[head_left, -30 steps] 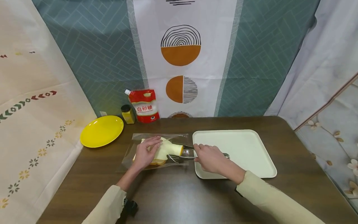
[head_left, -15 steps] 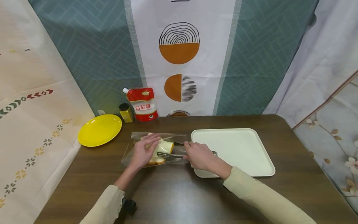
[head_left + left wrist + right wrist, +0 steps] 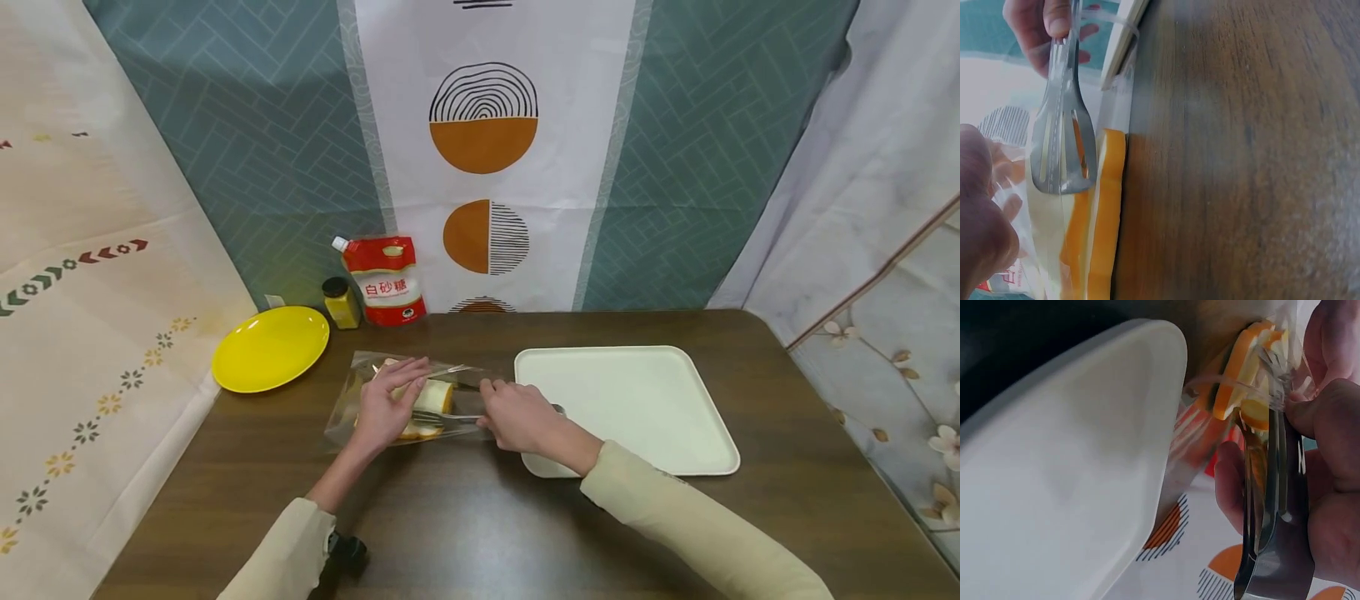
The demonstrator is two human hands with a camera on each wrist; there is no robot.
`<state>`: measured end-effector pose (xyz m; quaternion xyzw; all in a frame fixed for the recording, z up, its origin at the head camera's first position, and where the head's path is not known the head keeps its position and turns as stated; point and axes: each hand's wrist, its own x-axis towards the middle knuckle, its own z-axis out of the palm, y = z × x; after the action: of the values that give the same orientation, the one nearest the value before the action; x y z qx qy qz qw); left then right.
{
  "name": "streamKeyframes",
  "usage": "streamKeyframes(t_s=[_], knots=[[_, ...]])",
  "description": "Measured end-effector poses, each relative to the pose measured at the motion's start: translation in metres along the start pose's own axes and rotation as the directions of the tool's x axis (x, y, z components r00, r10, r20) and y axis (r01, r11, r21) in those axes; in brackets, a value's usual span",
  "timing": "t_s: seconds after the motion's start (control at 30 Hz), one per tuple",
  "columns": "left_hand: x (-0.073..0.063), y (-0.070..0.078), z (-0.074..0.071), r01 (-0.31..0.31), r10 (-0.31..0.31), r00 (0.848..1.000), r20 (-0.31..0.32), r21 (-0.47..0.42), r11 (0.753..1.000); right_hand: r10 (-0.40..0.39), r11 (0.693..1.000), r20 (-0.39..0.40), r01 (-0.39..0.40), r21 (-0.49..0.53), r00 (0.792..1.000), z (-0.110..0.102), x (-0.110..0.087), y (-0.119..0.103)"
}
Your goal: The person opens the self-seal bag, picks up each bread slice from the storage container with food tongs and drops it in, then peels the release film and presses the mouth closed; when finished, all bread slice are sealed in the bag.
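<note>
A clear plastic bag (image 3: 347, 407) lies on the table with orange-crusted bread slices (image 3: 1107, 206) in it. My left hand (image 3: 384, 408) is over the bag and pinches its film between thumb and fingers. Gripped in my right hand (image 3: 517, 417) are metal tongs (image 3: 1282, 550), pointing left into the bag's mouth. One slotted tip (image 3: 1063, 150) overlaps the upper bread in the left wrist view, behind the clear film. In the right wrist view the two arms of the tongs stand apart, with bread around their far ends.
Right of the bag is a white rectangular tray (image 3: 637, 408), partly under my right hand in the head view. A yellow plate (image 3: 270, 350), a small black-capped jar (image 3: 342, 305) and a red-and-white sugar pouch (image 3: 386, 283) stand at the back left.
My right hand has moved left with the tongs, whose tips reach farther into the bag. The pale bread end that stuck out to the right now sits farther left, inside the bag.
</note>
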<state>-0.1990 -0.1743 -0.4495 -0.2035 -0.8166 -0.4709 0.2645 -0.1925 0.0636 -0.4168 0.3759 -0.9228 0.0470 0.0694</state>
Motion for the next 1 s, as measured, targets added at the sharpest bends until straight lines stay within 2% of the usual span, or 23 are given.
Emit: streamKeyframes(t_s=[0.63, 0.87, 1.0], knots=[[-0.004, 0.0, 0.0, 0.015, -0.015, 1.0, -0.012, -0.008, 1.0, -0.05, 0.997, 0.073, 0.046, 0.063, 0.996, 0.0, 0.012, 0.004], [-0.003, 0.001, 0.001, 0.009, -0.009, 1.0, -0.007, -0.006, 1.0, -0.084, 0.992, 0.078, 0.076, 0.1, 0.993, 0.002, 0.013, 0.008], [-0.004, -0.001, 0.001, 0.028, -0.028, 1.0, -0.001, -0.001, 1.0, -0.1, 0.99, 0.086, 0.091, 0.11, 0.991, 0.003, 0.013, 0.009]])
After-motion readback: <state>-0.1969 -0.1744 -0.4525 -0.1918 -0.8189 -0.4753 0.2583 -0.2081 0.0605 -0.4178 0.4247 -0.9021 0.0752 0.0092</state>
